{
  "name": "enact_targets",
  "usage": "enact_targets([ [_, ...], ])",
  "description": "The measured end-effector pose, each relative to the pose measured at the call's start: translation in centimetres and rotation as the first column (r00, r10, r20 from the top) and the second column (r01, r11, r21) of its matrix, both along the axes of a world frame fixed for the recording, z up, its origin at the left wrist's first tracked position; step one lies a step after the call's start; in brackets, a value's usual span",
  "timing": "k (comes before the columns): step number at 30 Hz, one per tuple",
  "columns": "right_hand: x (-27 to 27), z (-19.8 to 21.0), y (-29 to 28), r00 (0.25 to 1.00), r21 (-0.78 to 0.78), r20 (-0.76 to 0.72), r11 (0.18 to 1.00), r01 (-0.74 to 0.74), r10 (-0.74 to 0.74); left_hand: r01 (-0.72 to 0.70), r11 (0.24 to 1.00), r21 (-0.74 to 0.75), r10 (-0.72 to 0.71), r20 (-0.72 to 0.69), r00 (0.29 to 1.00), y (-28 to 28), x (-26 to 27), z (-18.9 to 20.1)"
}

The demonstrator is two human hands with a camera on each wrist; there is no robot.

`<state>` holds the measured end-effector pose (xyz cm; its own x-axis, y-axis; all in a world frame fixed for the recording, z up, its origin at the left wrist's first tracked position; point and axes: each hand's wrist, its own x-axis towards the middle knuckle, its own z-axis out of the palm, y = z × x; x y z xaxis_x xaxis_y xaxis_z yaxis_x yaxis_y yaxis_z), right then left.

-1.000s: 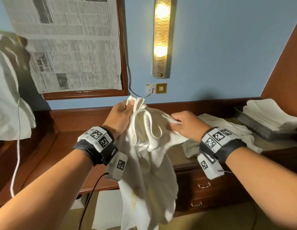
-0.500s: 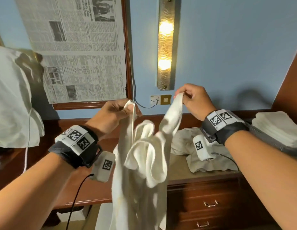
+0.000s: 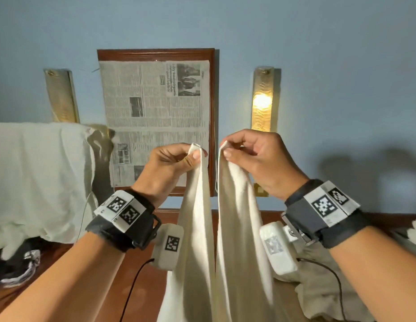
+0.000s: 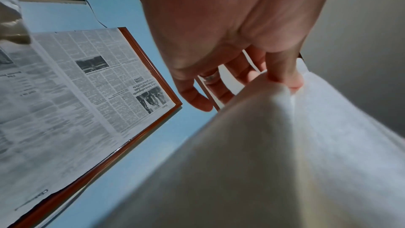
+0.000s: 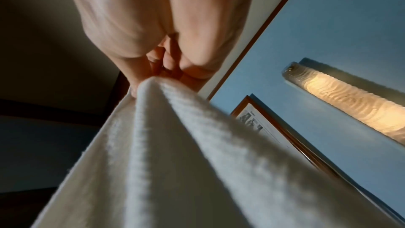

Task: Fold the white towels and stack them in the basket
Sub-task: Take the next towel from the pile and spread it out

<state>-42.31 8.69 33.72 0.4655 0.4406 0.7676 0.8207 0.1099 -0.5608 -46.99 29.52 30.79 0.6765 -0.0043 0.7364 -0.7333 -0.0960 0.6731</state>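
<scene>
While the white towel (image 3: pixel 228 240) hangs full length in front of the person, its two top corners are raised side by side before the blue wall, just apart from each other, and its lower end runs out of the head view. Left hand (image 3: pixel 172 165): thumb and forefinger pinch the left corner; in the left wrist view the other fingers (image 4: pixel 192 96) curl loosely behind the cloth (image 4: pixel 285 153). Right hand (image 3: pixel 258 159): thumb and forefinger pinch the right corner, remaining fingers curled in; the right wrist view shows the fabric (image 5: pixel 175 153) gathered to a point at the fingertips. Both wrists carry dark straps with black-and-white marker tags. Behind the hands, a wood-framed newspaper page (image 3: pixel 156 117) is on the wall between two wall lamps, the right lamp (image 3: pixel 262 98) lit, the left lamp (image 3: pixel 60 96) unlit. Below lies a brown wooden counter (image 3: pixel 142 287); a crumpled pale cloth (image 3: pixel 318 287) lies on it at right. A large white draped cloth (image 3: pixel 40 177) fills the left side. No basket can be made out.
</scene>
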Motion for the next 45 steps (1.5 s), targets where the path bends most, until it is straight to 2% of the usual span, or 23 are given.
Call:
enact_targets([
  [3,-0.5,1.2,0.2,0.998,0.001,0.012,0.998,-0.066,0.066,0.049,0.998,-0.037,-0.048,0.015,0.999,-0.4,0.6,0.9],
  [10,-0.2,2.4,0.0,0.997,0.002,0.014,0.997,-0.077,0.077,0.219,0.972,-0.087,-0.218,0.014,0.976,-2.0,1.6,1.5],
  [19,1.5,0.7,-0.3,0.978,-0.071,-0.113,0.980,-0.186,0.177,0.232,0.966,-0.111,-0.231,0.020,0.973,-3.1,3.0,0.8],
  [23,2.1,-2.1,-0.1,0.897,-0.080,-0.343,0.943,-0.322,0.277,0.167,0.984,-0.069,-0.170,-0.041,0.985,-3.0,3.7,-0.3],
  [27,3.1,-4.4,-0.2,0.896,-0.095,-0.395,0.961,-0.261,0.204,0.034,0.999,-0.009,-0.035,-0.157,0.987,-3.0,3.4,-2.9],
  [32,4.5,-6.3,-0.4,0.946,-0.099,-0.321,0.991,-0.085,0.049,-0.051,0.998,0.025,0.056,-0.303,0.951,-4.8,2.0,-6.0],
  [35,5.2,-6.9,-0.5,0.983,-0.161,-0.159,0.985,0.065,-0.091,-0.137,0.981,0.136,0.168,-0.257,0.952,-5.7,1.8,-6.6],
  [37,5.5,-7.3,-0.6,0.986,-0.172,-0.120,0.980,0.095,-0.117,-0.198,0.961,0.195,0.239,-0.221,0.946,-5.7,1.8,-6.5],
  [42,6.1,-8.6,-1.9,0.963,-0.185,-0.264,0.983,0.010,-0.059,-0.238,0.956,0.168,0.276,-0.254,0.927,-6.0,2.2,-5.9],
  [45,6.6,-12.5,-2.9,0.905,-0.234,-0.426,0.969,-0.082,-0.026,-0.278,0.939,0.203,0.327,-0.273,0.905,-6.2,2.3,-5.6],
])
